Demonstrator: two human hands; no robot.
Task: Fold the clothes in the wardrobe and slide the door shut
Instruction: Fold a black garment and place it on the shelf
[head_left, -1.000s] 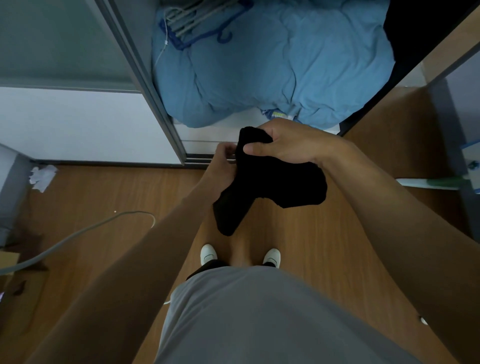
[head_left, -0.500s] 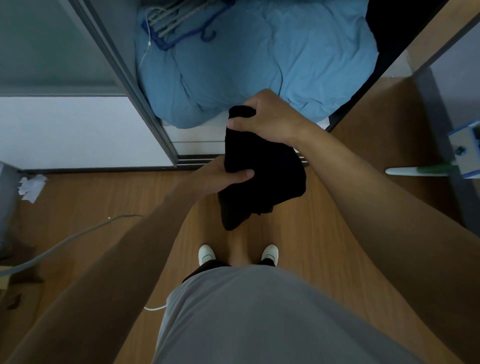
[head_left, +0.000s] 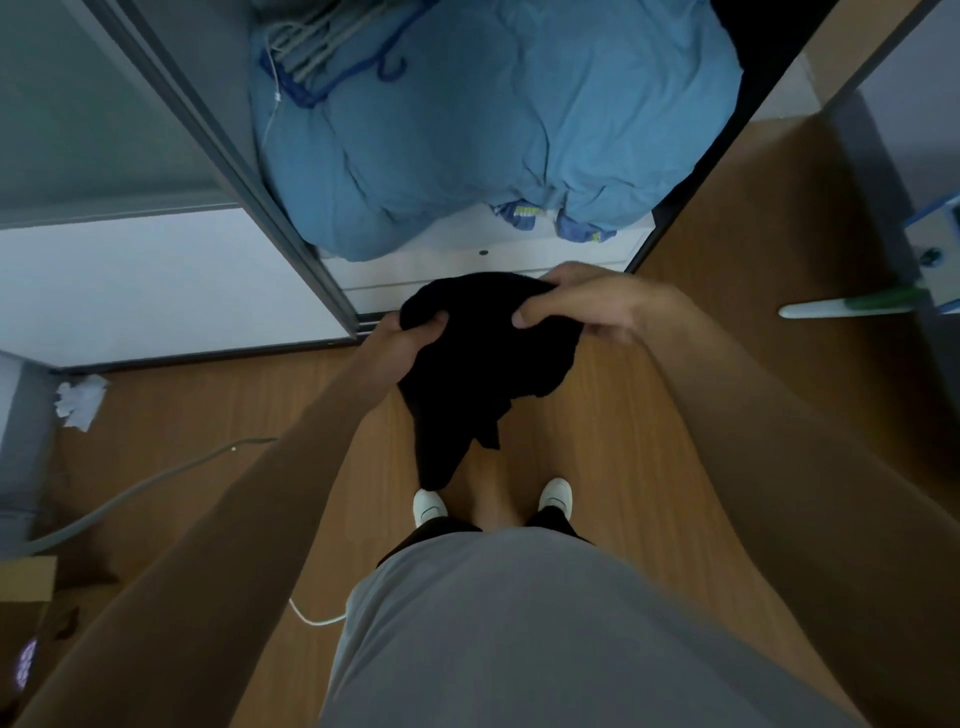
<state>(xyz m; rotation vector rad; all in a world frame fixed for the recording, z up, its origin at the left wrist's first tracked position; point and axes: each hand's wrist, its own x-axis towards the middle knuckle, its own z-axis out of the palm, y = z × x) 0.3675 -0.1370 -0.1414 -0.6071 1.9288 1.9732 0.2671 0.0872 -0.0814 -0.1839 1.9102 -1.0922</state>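
Note:
A black garment (head_left: 483, 374) hangs bunched in front of me, above the wooden floor. My left hand (head_left: 402, 345) grips its left upper edge and my right hand (head_left: 582, 306) grips its right upper edge. A loose end of the cloth dangles down toward my shoes. Just beyond my hands stands the open wardrobe, where a big blue duvet (head_left: 493, 119) fills the space above a white drawer front (head_left: 467, 265). The grey-framed sliding door (head_left: 171, 171) is at the left, slid open.
Blue and white hangers (head_left: 332, 57) lie on the duvet's top left. A crumpled white paper (head_left: 80, 402) and a grey cable (head_left: 150, 486) are on the floor at left. A cardboard box (head_left: 26, 582) sits at lower left. A white-and-green handle (head_left: 852, 306) lies at right.
My hands were one above the other on the garment; now they hold it side by side at its top edge. The garment has spread wider and the view has shifted lower.

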